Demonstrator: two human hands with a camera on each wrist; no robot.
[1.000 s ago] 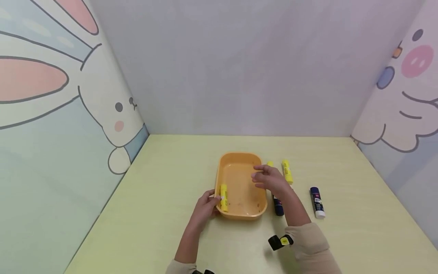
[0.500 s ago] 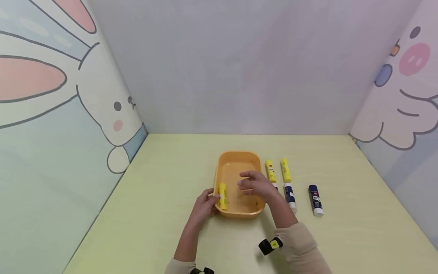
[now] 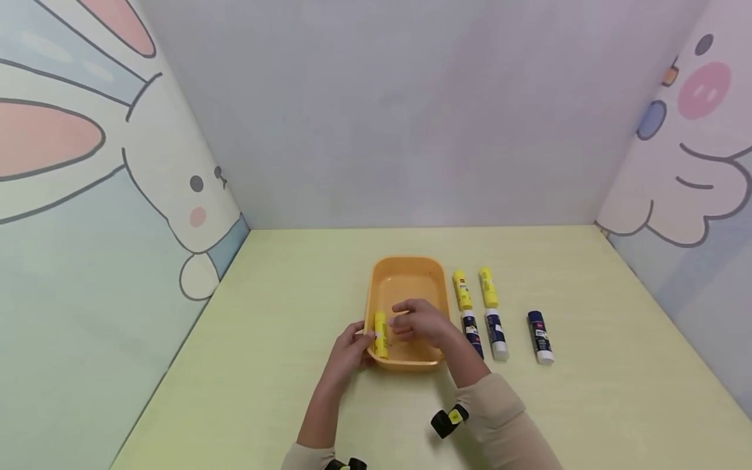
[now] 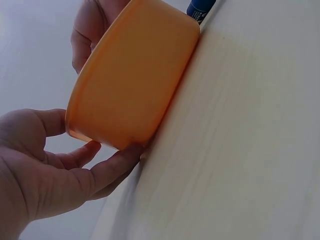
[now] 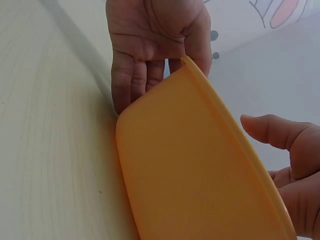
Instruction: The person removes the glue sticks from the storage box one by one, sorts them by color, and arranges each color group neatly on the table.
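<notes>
An orange plastic tray [image 3: 407, 284] stands on the table, one yellow glue stick [image 3: 380, 344] upright along its left wall. My left hand [image 3: 346, 352] holds the tray's left side, thumb over the rim and fingers against the outer wall, as the left wrist view shows with the left hand [image 4: 55, 175] beside the tray wall [image 4: 135, 75]. Over the tray's inside, my right hand [image 3: 425, 324] reaches leftward with loosely bent fingers, fingertips close to the yellow glue stick. Nothing shows between them. In the right wrist view the right hand [image 5: 295, 165] is partly behind the tray rim.
Right of the tray lie two yellow glue sticks [image 3: 462, 290] with two dark blue ones [image 3: 496, 334] in front of them. Another dark blue glue stick [image 3: 540, 337] lies farther right. Printed walls enclose the pale table [image 3: 282, 294] on its left, back and right.
My right hand has moved left from the tray's right rim to over its inside, near the yellow glue stick, uncovering the glue sticks on the right. The left hand keeps its hold on the tray.
</notes>
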